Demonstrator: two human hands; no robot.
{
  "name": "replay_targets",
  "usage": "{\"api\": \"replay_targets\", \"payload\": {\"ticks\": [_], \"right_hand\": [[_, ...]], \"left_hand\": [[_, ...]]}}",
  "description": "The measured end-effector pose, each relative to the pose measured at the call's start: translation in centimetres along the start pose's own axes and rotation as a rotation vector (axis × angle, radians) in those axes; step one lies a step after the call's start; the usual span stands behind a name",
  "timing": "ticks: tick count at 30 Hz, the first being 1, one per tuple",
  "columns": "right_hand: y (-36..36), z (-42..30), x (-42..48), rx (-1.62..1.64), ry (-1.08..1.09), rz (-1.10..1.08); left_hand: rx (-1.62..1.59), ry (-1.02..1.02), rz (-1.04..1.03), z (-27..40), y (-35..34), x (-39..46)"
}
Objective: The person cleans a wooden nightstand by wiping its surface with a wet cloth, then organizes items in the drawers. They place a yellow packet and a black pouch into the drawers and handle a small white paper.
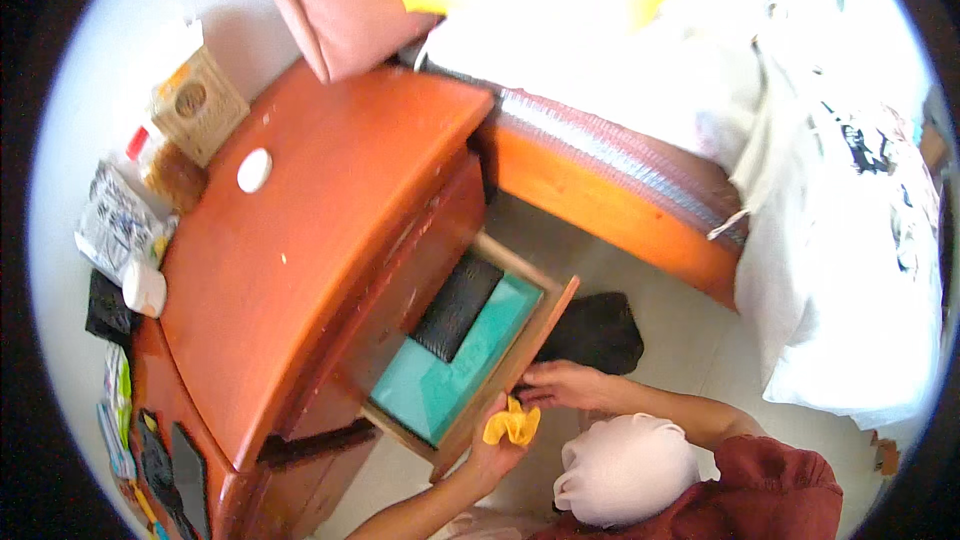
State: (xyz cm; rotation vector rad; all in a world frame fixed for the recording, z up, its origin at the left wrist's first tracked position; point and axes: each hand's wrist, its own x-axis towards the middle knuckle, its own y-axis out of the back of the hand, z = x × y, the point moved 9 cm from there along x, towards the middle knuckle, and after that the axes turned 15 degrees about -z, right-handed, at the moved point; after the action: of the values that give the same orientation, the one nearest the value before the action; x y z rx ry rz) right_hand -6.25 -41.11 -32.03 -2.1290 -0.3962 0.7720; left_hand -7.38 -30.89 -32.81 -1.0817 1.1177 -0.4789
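A wooden drawer (561, 315) is pulled out of a reddish-brown wooden cabinet (322, 187). Inside it, a black textured flat item (459, 307) rests on a glossy teal surface (450, 390). My left hand (496, 446) is at the drawer's front panel, with a yellow scrunchie (514, 424) over its back or wrist. Close by, my right hand (559, 384) has its fingertips at the outer face of the same panel, near a small dark spot. The fingers' grip is partly hidden on both hands.
A bed frame (615, 217) with white bedding (825, 330) stands to the right. On the cabinet are a white round lid (255, 170), a cardboard box (199, 105) and a silver packet (120, 225). A black item (592, 330) lies on the floor beside the drawer. Pale fabric (626, 469) is before me.
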Motion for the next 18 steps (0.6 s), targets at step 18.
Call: {"api": "replay_targets", "payload": {"ticks": [18], "right_hand": [[-20.3, -44.7, -19.8, -0.558, 0.847, 0.462]], "left_hand": [[0.432, 0.385, -0.358, -1.8, -9.5, -3.1]]}}
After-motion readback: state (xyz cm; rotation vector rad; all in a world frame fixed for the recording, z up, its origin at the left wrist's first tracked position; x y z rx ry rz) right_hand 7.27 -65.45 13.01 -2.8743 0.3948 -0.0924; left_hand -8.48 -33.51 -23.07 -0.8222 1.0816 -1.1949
